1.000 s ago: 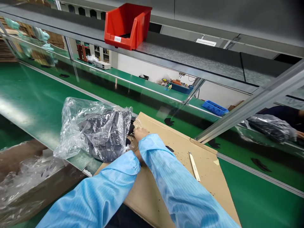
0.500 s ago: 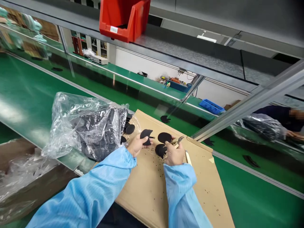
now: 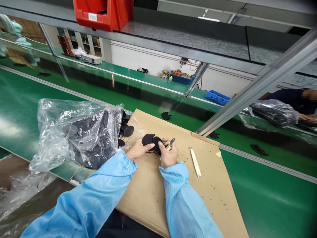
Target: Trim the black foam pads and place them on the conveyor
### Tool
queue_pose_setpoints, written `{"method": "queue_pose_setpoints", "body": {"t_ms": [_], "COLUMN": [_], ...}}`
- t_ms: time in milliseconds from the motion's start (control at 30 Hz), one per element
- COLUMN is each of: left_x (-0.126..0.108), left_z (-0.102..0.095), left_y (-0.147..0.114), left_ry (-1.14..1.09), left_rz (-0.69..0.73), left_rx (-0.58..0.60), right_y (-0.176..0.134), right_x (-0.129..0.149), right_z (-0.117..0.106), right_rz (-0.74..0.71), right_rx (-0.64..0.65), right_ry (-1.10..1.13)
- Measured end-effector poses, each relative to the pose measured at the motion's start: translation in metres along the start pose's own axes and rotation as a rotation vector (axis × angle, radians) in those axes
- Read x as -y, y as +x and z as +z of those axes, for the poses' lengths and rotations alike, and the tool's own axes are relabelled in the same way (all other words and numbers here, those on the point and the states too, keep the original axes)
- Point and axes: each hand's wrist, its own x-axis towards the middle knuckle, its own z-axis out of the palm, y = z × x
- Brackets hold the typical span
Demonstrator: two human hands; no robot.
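Observation:
Over a brown cardboard sheet (image 3: 198, 195), my left hand (image 3: 137, 151) pinches the left edge of a black round foam piece (image 3: 148, 139). My right hand (image 3: 168, 155) holds a second black piece (image 3: 157, 144) against it, and a small pair of cutters (image 3: 169, 142) sticks out of the same fist. Both arms wear light blue sleeves. A clear plastic bag (image 3: 74, 132) full of several more black pieces lies just left of my hands, with a few pieces (image 3: 128, 131) spilling from its mouth.
A flat cream stick (image 3: 195, 161) lies on the cardboard right of my hands. The green conveyor belt (image 3: 29, 102) runs behind. A red bin (image 3: 104, 13) sits on the shelf above. Another person's hand (image 3: 306, 119) and bag (image 3: 272, 112) are at far right.
My hands drew out of the bag's mouth onto the cardboard with black pieces and the cutters, then came together; the pieces held apart half a second ago now overlap between both hands.

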Motion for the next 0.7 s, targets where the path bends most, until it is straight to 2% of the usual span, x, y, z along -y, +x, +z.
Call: {"method": "queue_pose_setpoints", "body": {"t_ms": [333,533,633,700], "left_x": [0.004,0.007,0.007,0.005], "left_z": [0.001,-0.002,-0.004,-0.003], "left_y": [0.0,0.001,0.001,0.0], "left_ry": [0.036,0.029,0.015,0.003], "left_rz": [0.067,0.098,0.107,0.09], "left_rx": [-0.074,0.002,-0.005,-0.004], "right_y": [-0.002,-0.006,-0.005,-0.001], "right_x": [0.009,0.002,-0.001,0.001], "right_z": [0.008,0.011,0.007,0.001], "right_rz": [0.155,0.105,0.045,0.03], "right_rx": [-0.084,-0.068,-0.002,0.115], "right_ry": [0.177,0.082,-0.012,-0.047]}}
